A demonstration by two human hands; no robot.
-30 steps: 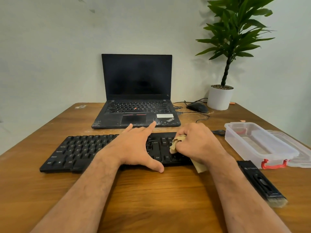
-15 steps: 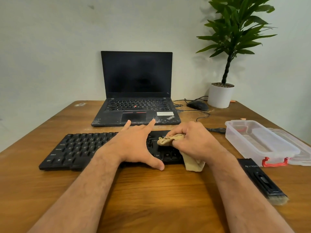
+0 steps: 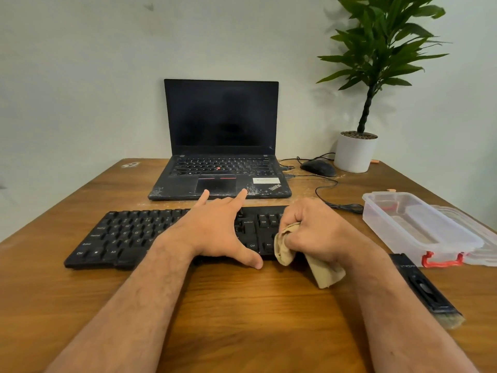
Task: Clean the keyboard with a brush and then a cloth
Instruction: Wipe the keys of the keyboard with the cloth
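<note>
The black keyboard [image 3: 129, 238] lies on the wooden counter [image 3: 242, 313], in front of an open laptop [image 3: 220, 146]. The left hand [image 3: 212, 232] rests flat on the middle of it with straight, spread fingers, and the right hand [image 3: 314, 230] has its fingers curled around a beige cloth [image 3: 325, 273] at the right end of the keys. The brush [image 3: 427, 289] lies on the counter to the right, just beside a clear plastic box [image 3: 419, 227].

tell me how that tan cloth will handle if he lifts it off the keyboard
Probably floppy: the cloth bunches in the right hand and its loose tail drapes onto the table. Likely light, since it folds without holding any shape. It should not slip much, as the fingers curl right round it, though the hanging end may drag across the keyboard.
</note>
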